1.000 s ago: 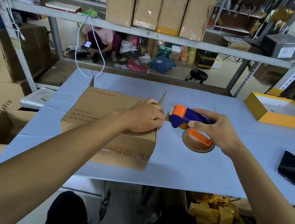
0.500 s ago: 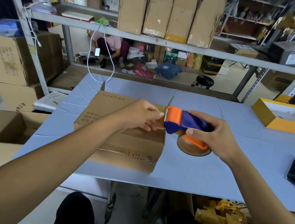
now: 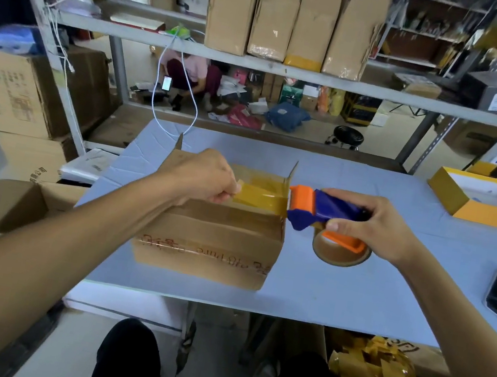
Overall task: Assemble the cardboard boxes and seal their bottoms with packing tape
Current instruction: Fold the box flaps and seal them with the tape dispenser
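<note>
The taping step is in hand: the left hand (image 3: 206, 177) pinches the tape (image 3: 260, 197) end above the box (image 3: 212, 235) on the table (image 3: 354, 293). The right hand (image 3: 376, 230) grips the dispenser (image 3: 322, 213) just past the box's right edge. Next, the tape likely needs pressing down along the seam.

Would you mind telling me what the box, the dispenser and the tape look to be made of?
Box: matte brown cardboard, creased with raw flap edges. Dispenser: apparently moulded plastic, smooth blue body with orange roller. Tape: thin glossy film, yellowish and translucent, likely plastic, stretched from the left hand.
</note>
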A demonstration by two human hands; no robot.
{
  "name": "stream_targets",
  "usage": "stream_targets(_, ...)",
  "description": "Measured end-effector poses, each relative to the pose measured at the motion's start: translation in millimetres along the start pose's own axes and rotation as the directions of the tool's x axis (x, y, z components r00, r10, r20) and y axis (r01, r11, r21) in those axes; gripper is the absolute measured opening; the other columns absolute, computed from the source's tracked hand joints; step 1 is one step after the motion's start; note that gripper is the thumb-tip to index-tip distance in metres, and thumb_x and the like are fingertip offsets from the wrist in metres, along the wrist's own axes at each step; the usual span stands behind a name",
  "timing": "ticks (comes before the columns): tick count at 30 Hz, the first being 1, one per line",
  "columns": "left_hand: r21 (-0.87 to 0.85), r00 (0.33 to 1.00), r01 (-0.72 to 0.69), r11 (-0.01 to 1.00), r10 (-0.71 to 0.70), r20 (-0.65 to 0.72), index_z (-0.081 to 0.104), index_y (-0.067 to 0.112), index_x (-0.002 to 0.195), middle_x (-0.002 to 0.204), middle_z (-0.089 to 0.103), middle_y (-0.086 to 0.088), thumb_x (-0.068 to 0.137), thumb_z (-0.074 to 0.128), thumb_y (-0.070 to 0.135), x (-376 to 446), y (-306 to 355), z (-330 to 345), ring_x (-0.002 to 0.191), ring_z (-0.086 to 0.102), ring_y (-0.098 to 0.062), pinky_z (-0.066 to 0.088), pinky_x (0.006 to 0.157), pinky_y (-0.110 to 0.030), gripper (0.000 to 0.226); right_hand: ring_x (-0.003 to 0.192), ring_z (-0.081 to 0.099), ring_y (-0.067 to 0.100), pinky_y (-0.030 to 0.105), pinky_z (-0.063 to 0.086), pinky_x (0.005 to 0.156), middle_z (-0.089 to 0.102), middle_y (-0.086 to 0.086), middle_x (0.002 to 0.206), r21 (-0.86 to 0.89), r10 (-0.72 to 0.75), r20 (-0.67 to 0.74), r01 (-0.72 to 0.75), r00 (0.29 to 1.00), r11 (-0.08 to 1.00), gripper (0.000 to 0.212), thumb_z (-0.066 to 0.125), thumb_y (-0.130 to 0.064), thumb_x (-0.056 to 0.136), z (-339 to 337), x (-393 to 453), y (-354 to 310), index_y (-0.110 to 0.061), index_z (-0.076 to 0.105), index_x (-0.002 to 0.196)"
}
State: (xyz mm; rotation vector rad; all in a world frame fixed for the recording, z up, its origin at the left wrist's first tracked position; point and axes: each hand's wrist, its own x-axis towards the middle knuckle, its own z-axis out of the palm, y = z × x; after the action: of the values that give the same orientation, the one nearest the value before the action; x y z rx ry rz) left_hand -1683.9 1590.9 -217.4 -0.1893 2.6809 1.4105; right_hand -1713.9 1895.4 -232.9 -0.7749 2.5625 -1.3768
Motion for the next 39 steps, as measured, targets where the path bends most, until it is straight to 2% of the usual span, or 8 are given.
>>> stream_targets(7,0.352,0.999,-0.036,0.935,0.02,0.05,0.07,0.0,0.073,0.066,0.066,-0.008,0.087,0.072,0.023,6.7,-6.1,17.4,0.062,0.056,-0.019,0.049,0.068,-0.031,0.027,0.098,0.063,-0.002,0.012,0.05,0.07,0.068,-0.028,0.1,-0.004,0.019,0.051,-0.019,0.999,1.0,0.045,0.076,-0.039,0.075,7.3,-6.5,15.5,-0.044,0.057,0.115)
stream_targets(10,0.65,0.998,-0.048,0.759,0.017,0.054,0.054,0.01,0.064,0.064,0.053,-0.002,0.084,0.073,0.042,11.6,6.6,17.5,0.064,0.051,-0.022,0.039,0.062,-0.031,0.043,0.099,0.062,-0.002,0.011,0.05,0.069,0.068,-0.025,0.101,-0.013,0.018,0.064,-0.018,0.998,1.0,0.045,0.073,-0.039,0.075,5.7,-5.9,17.3,-0.044,0.057,0.117)
stream_targets(13,0.823,0.991,-0.095,0.56,0.128,0.027,0.051,0.021,0.069,0.076,0.056,0.0,0.081,0.074,0.049,14.2,22.1,20.3,0.083,0.058,-0.023,0.045,0.065,-0.034,0.038,0.1,0.063,0.003,0.016,0.052,0.072,0.068,-0.021,0.106,-0.036,0.02,0.083,-0.017,0.996,0.999,0.051,0.071,-0.045,0.078,4.4,-6.2,23.4,-0.041,0.057,0.126)
stream_targets(16,0.628,0.915,-0.383,0.677,0.373,0.156,0.063,0.029,0.099,0.112,0.06,0.0,0.092,0.063,0.033,20.7,20.5,40.5,0.106,0.056,-0.018,0.044,0.077,-0.031,0.008,0.101,0.063,0.005,0.02,0.054,0.078,0.067,-0.019,0.109,-0.056,0.008,0.051,-0.005,0.999,0.998,0.055,0.069,-0.055,0.078,8.2,-7.1,27.9,-0.04,0.056,0.129)
stream_targets(19,0.557,0.843,-0.535,0.636,0.443,0.304,0.048,0.035,0.141,0.154,0.037,0.001,0.102,0.044,0.03,32.6,3.2,62.2,0.14,0.031,-0.019,0.029,0.113,-0.042,0.039,0.097,0.06,0.006,0.018,0.05,0.074,0.065,-0.014,0.107,-0.186,-0.049,-0.039,0.041,0.998,0.982,0.052,0.063,-0.056,0.08,14.2,-9.1,33.4,-0.04,0.055,0.13)
stream_targets(21,0.613,0.838,-0.546,0.572,0.391,0.382,0.031,0.037,0.152,0.165,0.019,0.004,0.105,0.033,0.032,40.7,-4.8,67.2,0.15,0.014,-0.016,0.014,0.122,-0.043,0.048,0.096,0.059,0.005,0.016,0.047,0.07,0.063,-0.014,0.104,-0.25,-0.086,-0.085,0.062,0.993,0.966,0.055,0.061,-0.059,0.08,18.4,-9.3,38.6,-0.038,0.054,0.131)
stream_targets(27,0.666,0.845,-0.533,0.522,0.284,0.454,0.006,0.046,0.155,0.166,-0.009,0.01,0.103,0.02,0.035,47.4,-10.3,65.7,0.152,-0.009,-0.011,-0.002,0.123,-0.045,0.055,0.092,0.061,0.008,0.015,0.047,0.069,0.066,-0.011,0.1,-0.215,-0.111,-0.084,0.091,0.99,0.972,0.059,0.064,-0.062,0.078,5.9,-12.5,54.4,-0.033,0.058,0.13)
stream_targets(39,0.613,0.826,-0.562,0.556,0.345,0.445,0.03,0.055,0.138,0.166,0.001,0.01,0.098,0.025,0.036,49.1,-15.5,66.6,0.152,-0.004,-0.009,0.0,0.122,-0.048,0.045,0.091,0.058,0.005,0.014,0.046,0.067,0.059,-0.015,0.098,-0.276,-0.085,0.053,0.096,0.995,0.956,0.066,0.06,-0.067,0.074,-14.5,-11.7,64.9,-0.039,0.053,0.133)
